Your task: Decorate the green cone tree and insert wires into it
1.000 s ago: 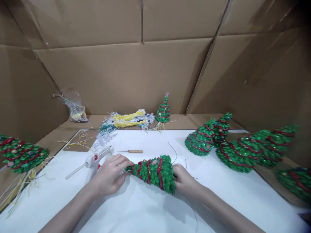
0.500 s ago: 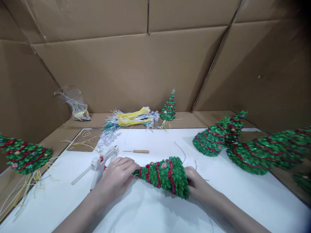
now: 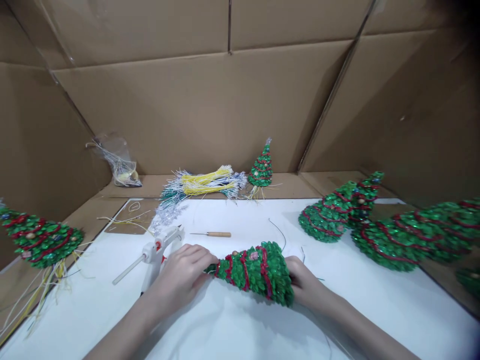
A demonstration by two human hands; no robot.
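A small green Christmas tree point(image 3: 251, 272) with red garland lies on its side in the air over the white tabletop, its tip pointing left and its wide base right. My left hand point(image 3: 189, 270) is closed around the tip, where a thin pale wire end shows by the fingers. At the base, my right hand point(image 3: 300, 277) reaches into the underside; its fingertips are hidden inside the tree. Just left of my left hand stands a white glue gun point(image 3: 159, 245) with a glue stick in its back. Beyond the hands lies a wooden-handled awl point(image 3: 217, 234).
Several more trees stand or lie at the right point(image 3: 326, 212); another tree point(image 3: 43, 240) with trailing wires is at the left. Bundled yellow and white wires point(image 3: 204, 181), a finished-looking tree point(image 3: 261, 167) and a plastic bag point(image 3: 122, 162) sit along the back. Cardboard walls point(image 3: 180, 110) enclose the table.
Almost nothing differs. Both hands keep their hold on the tree, and the whole view has shifted very slightly.
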